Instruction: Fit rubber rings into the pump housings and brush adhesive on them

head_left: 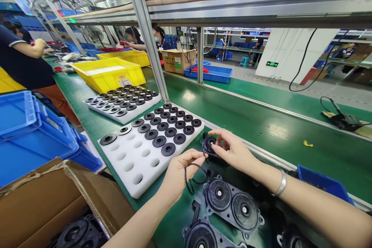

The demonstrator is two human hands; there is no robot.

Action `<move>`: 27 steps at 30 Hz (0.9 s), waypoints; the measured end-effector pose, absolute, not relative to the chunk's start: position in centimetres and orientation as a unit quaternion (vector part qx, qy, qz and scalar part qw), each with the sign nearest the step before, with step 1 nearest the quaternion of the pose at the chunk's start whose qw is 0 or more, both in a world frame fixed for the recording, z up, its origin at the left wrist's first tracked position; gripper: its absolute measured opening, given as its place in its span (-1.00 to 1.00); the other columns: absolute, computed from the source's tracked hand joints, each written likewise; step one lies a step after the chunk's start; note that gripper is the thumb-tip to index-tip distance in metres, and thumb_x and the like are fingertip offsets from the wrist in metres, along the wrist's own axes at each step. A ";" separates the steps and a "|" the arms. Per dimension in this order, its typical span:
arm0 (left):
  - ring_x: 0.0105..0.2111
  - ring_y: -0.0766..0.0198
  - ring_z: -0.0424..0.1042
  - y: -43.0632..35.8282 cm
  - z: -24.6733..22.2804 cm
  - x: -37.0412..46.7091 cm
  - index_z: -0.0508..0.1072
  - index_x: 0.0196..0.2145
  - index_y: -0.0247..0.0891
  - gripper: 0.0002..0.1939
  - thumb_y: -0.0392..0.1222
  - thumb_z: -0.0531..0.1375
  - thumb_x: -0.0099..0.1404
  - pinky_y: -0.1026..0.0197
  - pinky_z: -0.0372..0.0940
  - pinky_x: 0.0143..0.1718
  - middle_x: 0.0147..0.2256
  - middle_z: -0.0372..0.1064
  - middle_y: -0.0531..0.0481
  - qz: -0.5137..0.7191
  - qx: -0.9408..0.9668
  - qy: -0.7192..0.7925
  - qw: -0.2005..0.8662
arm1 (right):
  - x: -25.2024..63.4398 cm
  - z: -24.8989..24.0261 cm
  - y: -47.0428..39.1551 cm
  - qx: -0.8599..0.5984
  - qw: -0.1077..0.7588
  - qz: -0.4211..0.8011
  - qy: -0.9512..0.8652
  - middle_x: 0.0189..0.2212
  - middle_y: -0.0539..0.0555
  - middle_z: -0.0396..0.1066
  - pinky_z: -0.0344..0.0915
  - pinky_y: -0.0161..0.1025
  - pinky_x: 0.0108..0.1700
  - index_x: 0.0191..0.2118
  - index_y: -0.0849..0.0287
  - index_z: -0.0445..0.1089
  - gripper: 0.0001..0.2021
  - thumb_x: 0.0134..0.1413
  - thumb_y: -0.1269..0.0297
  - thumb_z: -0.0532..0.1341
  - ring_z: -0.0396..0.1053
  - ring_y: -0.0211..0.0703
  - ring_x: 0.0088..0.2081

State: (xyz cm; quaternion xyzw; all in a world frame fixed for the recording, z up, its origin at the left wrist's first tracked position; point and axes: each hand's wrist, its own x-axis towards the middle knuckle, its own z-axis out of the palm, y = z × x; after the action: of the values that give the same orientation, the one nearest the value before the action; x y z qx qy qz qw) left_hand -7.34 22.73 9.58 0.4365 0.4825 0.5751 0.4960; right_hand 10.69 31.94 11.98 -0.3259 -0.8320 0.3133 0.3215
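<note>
My left hand [182,172] is closed, thumb and forefinger pinching thin black rubber rings [190,186] that dangle in loops below the fingers. My right hand [228,145] reaches to a black housing [216,157] on the bench, its thumb and bent forefinger at the edge of the round black disc [209,144] seated there. The lower part of that housing is partly hidden behind my hands. Closer to me lie more black twin-round housings [231,204], each circle with a pale centre. Left of my hands, a white foam tray [133,188] holds rows of black discs [159,141] beside several bare holes.
A second foam tray [130,115] of discs and a yellow bin [109,75] stand farther along the green bench [186,99]. A cardboard box [116,205] and blue crates [43,135] are at left. A metal post [148,35] rises behind the trays. Co-workers sit or stand beyond.
</note>
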 end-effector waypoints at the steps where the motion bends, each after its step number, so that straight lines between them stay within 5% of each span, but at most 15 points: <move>1: -0.44 0.34 0.27 22.7 9.6 -7.3 0.61 -0.41 -0.24 -0.67 0.10 0.43 0.08 0.30 0.16 -0.49 -0.34 0.39 -0.04 0.575 0.437 0.482 0.497 | 10.7 12.0 32.3 -0.316 0.310 0.313 -0.840 -0.21 0.08 0.44 0.35 -0.25 -0.34 0.14 0.15 0.37 -0.60 0.17 0.32 0.21 0.32 -0.22 -0.42; 5: -0.44 0.34 0.24 22.7 9.7 -7.3 0.59 -0.42 -0.23 -0.68 0.09 0.42 0.10 0.30 0.10 -0.52 -0.35 0.37 -0.03 0.572 0.439 0.479 0.501 | 10.4 11.9 33.2 -0.292 0.265 0.335 -0.856 -0.20 0.07 0.44 0.34 -0.26 -0.29 0.18 0.13 0.38 -0.55 0.15 0.34 0.24 0.34 -0.21 -0.36; 12: -0.53 0.44 0.07 22.8 9.4 -7.4 0.59 -0.40 -0.24 -0.64 0.13 0.42 0.08 0.30 -0.03 -0.57 -0.35 0.35 0.00 0.555 0.434 0.493 0.510 | 10.2 11.1 33.8 -0.295 0.235 0.418 -0.826 -0.36 0.03 0.49 0.33 -0.28 -0.27 -0.14 0.20 0.52 -0.78 0.19 0.19 0.28 0.37 -0.22 -0.37; 20: -0.62 0.44 -0.12 24.0 7.7 -8.2 0.60 -0.23 -0.28 -0.48 0.27 0.32 0.15 0.31 -0.15 -0.58 -0.62 -0.09 0.20 0.532 0.421 0.551 0.486 | 10.7 11.0 35.9 -0.364 0.192 0.438 -0.799 -0.52 -0.02 0.49 0.29 -0.33 -0.41 -0.34 0.19 0.55 -0.75 0.15 0.09 0.30 0.35 -0.27 -0.52; 23: -0.65 0.41 -0.04 24.7 7.0 -9.0 0.60 -0.19 -0.32 -0.41 0.32 0.19 0.27 0.28 -0.07 -0.61 -0.61 0.03 0.16 0.527 0.448 0.575 0.437 | 10.1 10.5 37.5 -0.421 0.183 0.413 -0.787 -0.57 -0.04 0.46 0.20 -0.35 -0.50 -0.40 0.19 0.54 -0.77 0.18 0.16 0.27 0.27 -0.31 -0.61; 27: -0.54 0.30 0.27 25.6 6.1 -10.2 0.60 -0.18 -0.30 -0.47 0.24 0.10 0.37 0.18 0.29 -0.46 -0.46 0.31 0.00 0.512 0.523 0.597 0.327 | 9.1 10.0 39.0 -0.477 0.169 0.371 -0.779 -0.61 -0.02 0.45 0.20 -0.34 -0.50 -0.46 0.19 0.53 -0.77 0.19 0.26 0.27 0.29 -0.28 -0.61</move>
State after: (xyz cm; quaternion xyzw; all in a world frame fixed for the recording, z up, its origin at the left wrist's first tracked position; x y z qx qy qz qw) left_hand -10.23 25.64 6.08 0.5232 0.5972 0.5124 0.3273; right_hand 9.13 39.04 9.95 -0.4767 -0.7786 0.3714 0.1690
